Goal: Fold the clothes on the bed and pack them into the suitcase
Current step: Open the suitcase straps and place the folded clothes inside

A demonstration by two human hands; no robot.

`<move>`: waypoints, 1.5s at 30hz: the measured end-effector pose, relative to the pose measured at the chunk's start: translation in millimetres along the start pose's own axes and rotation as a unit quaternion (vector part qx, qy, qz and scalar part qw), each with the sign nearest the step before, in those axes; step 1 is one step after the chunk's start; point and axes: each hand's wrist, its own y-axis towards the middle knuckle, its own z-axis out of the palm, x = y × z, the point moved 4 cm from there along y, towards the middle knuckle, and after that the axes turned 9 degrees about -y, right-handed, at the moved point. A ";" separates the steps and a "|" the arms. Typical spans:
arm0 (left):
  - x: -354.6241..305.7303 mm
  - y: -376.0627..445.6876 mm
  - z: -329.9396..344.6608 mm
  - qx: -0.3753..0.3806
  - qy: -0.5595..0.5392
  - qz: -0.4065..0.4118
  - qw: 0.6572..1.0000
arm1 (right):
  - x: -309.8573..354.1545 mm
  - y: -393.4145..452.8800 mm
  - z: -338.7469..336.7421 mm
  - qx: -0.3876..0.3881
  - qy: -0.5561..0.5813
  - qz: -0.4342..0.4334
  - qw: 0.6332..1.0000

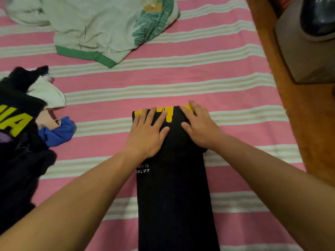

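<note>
Covering nearly the whole view, a bed was seen, dressed in a sheet of pink and pale stripes. A black garment, folded into a long narrow strip, was laid on the bed from the near edge toward the middle, with yellow print at its far end and small white lettering on its left side. At the left, a heap of clothes was piled on the bed, dark pieces with yellow lettering mixed with white, peach and blue ones. At the far side, a white shirt with green trim and a leaf pattern was spread loosely, well apart from the black garment. Beyond the bed's right edge, a brown floor and a grey box-like object were visible. The left hand was laid flat on the far part of the black garment, fingers spread and straight. The right hand was pressed flat beside it, fingers likewise extended, nothing being pinched.
</note>
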 end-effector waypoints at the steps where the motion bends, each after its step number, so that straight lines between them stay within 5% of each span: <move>1: 8.5 5.0 9.5 0.021 0.013 -0.030 0.999 | -3.1 5.9 10.8 0.033 -0.047 -0.007 0.998; 7: 20.1 38.2 13.5 0.108 0.043 -0.093 0.989 | -10.8 20.7 28.0 0.098 -0.145 0.001 0.985; 11: -16.2 -11.1 13.8 -0.017 0.035 -0.092 0.995 | 5.0 -10.1 19.8 0.034 -0.182 0.014 0.983; 13: -41.4 -76.1 30.3 -0.058 0.000 -0.010 0.998 | 26.1 -60.8 15.3 -0.070 -0.185 -0.091 0.976; 15: -54.0 -161.3 61.8 -0.010 -0.013 0.081 0.997 | 43.9 -135.7 34.8 -0.098 -0.156 -0.243 0.952; 20: -47.8 -342.3 139.7 0.222 0.080 0.254 0.938 | 36.1 -319.8 128.0 0.072 -0.239 -0.442 0.862; 29: -33.1 -346.5 135.5 0.323 0.167 0.331 0.871 | 28.2 -331.9 139.6 0.180 -0.280 -0.439 0.835; 33: -26.3 -348.7 133.7 0.278 0.086 0.295 0.910 | 39.9 -332.7 130.6 0.183 -0.246 -0.400 0.864; 38: -24.0 -374.5 117.5 0.328 -0.050 0.328 0.884 | 39.7 -361.7 108.8 0.182 -0.114 -0.339 0.916; 41: -33.2 -400.4 89.2 0.356 -0.290 0.155 0.875 | 47.7 -387.5 83.4 0.257 0.104 -0.166 0.946; 43: -38.6 -394.2 66.6 0.244 -0.511 -0.052 0.822 | 53.3 -372.9 60.3 0.191 0.252 -0.029 0.948; 45: -35.4 -361.1 51.9 0.091 -0.641 -0.187 0.739 | 47.7 -340.6 52.9 0.098 0.278 0.075 0.953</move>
